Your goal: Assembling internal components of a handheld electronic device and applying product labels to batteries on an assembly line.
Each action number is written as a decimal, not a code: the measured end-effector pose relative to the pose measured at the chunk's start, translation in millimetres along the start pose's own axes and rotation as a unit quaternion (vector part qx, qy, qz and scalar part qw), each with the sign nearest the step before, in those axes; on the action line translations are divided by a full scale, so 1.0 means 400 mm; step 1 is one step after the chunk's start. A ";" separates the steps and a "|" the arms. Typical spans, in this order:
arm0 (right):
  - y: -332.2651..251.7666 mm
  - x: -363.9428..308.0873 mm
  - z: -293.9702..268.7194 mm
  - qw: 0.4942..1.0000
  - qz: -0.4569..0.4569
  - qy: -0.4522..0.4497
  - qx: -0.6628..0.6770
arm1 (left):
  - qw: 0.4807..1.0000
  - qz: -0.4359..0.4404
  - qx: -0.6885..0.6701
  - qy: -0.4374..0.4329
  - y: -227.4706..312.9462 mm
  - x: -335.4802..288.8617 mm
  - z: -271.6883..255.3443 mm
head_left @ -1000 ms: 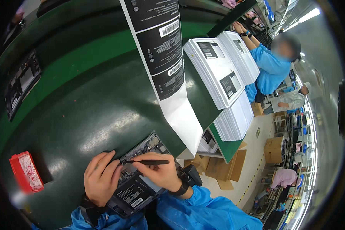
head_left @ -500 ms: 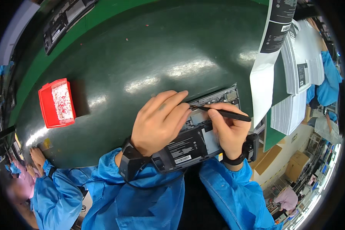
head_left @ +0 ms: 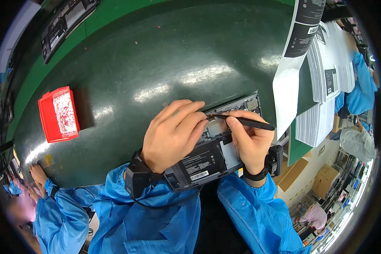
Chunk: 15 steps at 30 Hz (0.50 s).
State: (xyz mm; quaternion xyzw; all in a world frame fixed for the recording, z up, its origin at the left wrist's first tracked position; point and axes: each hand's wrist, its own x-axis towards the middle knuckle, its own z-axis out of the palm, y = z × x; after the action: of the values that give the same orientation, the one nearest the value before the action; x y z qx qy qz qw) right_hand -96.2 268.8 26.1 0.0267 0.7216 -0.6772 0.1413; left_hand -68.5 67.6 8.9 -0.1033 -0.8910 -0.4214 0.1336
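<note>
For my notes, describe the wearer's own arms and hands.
Both sleeves are loose and blue. The left hand and right hand are gloveless. Each wrist has a black strap with a bulky black box; a black cable shows below the left.

Of the person's own hands, two are seen: one left hand and one right hand. Two black wrist units are worn, and one slim black tool is held. Of opened casings, two are counted, one near casing and one far casing. One black battery, one red bin and one label strip are shown. The stacked white pieces cannot be counted exactly.
</note>
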 end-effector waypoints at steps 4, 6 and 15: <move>0.000 0.004 0.004 1.000 -0.003 0.003 -0.006 | 1.000 -0.008 0.005 0.005 0.004 0.003 0.001; 0.002 0.006 0.004 1.000 -0.004 -0.001 -0.013 | 1.000 -0.029 -0.003 0.004 0.005 0.003 0.000; -0.003 0.009 -0.001 1.000 -0.010 -0.003 -0.019 | 0.968 -0.225 -0.096 -0.059 0.018 0.037 -0.021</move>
State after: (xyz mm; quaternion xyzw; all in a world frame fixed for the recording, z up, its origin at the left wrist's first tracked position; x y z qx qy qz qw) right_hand -99.9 268.7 26.6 0.0146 0.7338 -0.6652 0.1370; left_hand -79.0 66.7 23.8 0.0628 -0.8532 -0.5170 -0.0282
